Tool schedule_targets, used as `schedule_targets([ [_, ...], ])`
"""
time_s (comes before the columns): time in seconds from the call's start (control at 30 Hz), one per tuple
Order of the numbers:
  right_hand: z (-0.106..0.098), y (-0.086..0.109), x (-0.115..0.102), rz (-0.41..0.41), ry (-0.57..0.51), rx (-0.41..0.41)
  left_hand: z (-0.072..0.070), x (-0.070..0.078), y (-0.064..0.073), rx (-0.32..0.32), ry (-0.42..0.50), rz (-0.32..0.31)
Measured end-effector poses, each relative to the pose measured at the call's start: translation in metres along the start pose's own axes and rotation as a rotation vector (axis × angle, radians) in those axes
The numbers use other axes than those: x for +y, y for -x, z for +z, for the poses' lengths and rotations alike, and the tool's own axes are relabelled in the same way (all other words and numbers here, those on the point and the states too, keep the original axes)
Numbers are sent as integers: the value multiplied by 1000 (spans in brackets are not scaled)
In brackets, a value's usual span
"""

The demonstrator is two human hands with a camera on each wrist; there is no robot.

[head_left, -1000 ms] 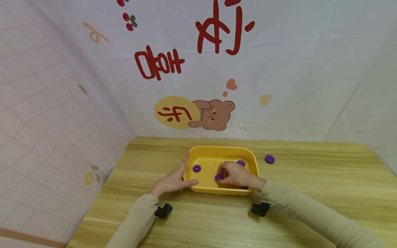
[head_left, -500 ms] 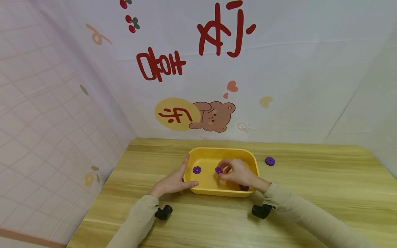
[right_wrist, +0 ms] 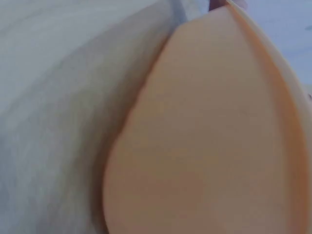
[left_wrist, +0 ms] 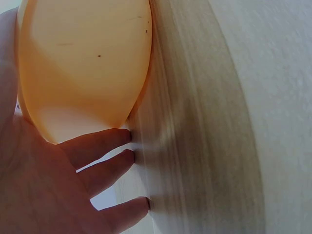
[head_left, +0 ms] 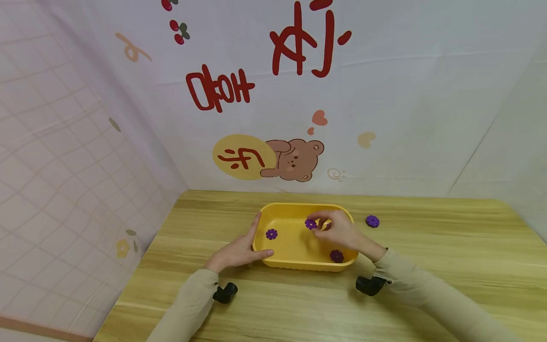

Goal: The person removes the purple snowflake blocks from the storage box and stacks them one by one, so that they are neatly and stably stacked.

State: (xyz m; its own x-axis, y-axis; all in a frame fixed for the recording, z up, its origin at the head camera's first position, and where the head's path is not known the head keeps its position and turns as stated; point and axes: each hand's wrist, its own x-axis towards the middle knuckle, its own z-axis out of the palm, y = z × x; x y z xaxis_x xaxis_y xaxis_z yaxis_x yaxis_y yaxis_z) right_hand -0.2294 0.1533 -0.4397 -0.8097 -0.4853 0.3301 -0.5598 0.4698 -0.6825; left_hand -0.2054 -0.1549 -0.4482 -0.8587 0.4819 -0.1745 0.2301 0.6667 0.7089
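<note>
In the head view, my left hand (head_left: 237, 251) lies against the left end of a yellow plastic tub (head_left: 295, 265), thumb over the near rim and index finger along the far left corner. The left wrist view shows its other fingers (left_wrist: 105, 170) spread and nearly straight beside the tub wall. My right hand (head_left: 342, 232), above the tub's right half, pinches a purple snowflake building disc (head_left: 310, 223) between thumb and fingers. Two more such discs sit in the tub: a left disc (head_left: 271, 234) and a darker disc (head_left: 336, 256) near the front right corner.
Outside the tub, a purple disc (head_left: 372, 221) lies on the wood-grain table (head_left: 282, 304) to the right. Behind the table hangs a white printed cloth (head_left: 401, 104) with a bear and red characters. A black wrist camera (head_left: 371, 286) sits below the right sleeve.
My right hand has lifted the snowflake disc from the tub floor and moved it back and to the right. The dark disc at the front right now shows fully. The left hand stays put.
</note>
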Motion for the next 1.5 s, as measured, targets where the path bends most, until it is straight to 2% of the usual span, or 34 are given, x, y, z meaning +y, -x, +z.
schedule_targets([
  [0.13, -13, 2, 4, 6, -60, -8, 0, 0, 0, -1, -2, 0],
  [0.33, -36, 9, 9, 58, -51, -38, 0, -1, 0, 0, -4, -5],
  [0.67, -65, 24, 31, -19, -62, 1, 0, 0, 0, -8, 3, -2],
  [0.93, -82, 35, 43, 4, -57, 13, -1, 0, 0, -10, 0, -7],
  [1.33, -99, 51, 74, 14, 97, 25, -3, 4, 2, -13, -1, -6],
  [1.5, -101, 54, 83, 12, 123, 27, -3, 3, 2, -13, -9, -3],
])
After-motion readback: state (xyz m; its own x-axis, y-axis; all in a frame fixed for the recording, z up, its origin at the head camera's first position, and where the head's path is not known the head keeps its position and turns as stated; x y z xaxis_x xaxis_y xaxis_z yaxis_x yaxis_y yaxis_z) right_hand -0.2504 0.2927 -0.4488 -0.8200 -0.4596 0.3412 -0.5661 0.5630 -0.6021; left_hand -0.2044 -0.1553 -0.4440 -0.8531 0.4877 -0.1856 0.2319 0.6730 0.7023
